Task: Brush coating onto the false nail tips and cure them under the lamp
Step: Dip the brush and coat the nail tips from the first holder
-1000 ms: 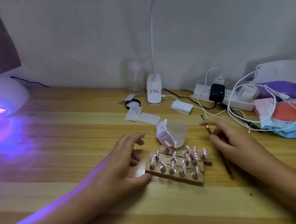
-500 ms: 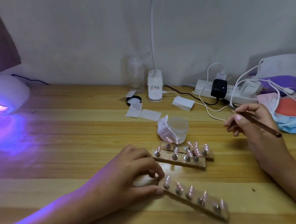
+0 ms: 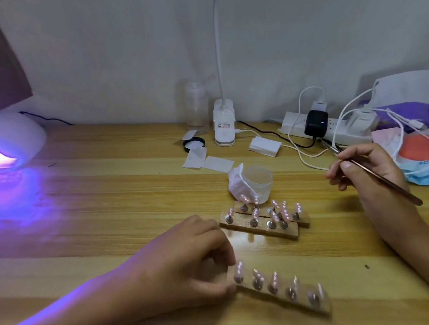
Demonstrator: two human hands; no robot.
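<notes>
My left hand (image 3: 190, 258) pinching a five-tip wooden strip (image 3: 281, 297), right hand (image 3: 368, 171) pinching the brush (image 3: 388, 182), frosted jar (image 3: 257, 182) at twelve o'clock, contents unclear

A single view — a wide-angle camera worn on the person's head, looking forward and down across the wooden table (image 3: 105, 206) to the wall (image 3: 114, 55) behind. It sits close: the left hand (image 3: 185, 258) enters from the bottom edge, the right hand (image 3: 366, 166) from the right side — and the curing lamp (image 3: 6, 142) is cut by the left edge.
</notes>
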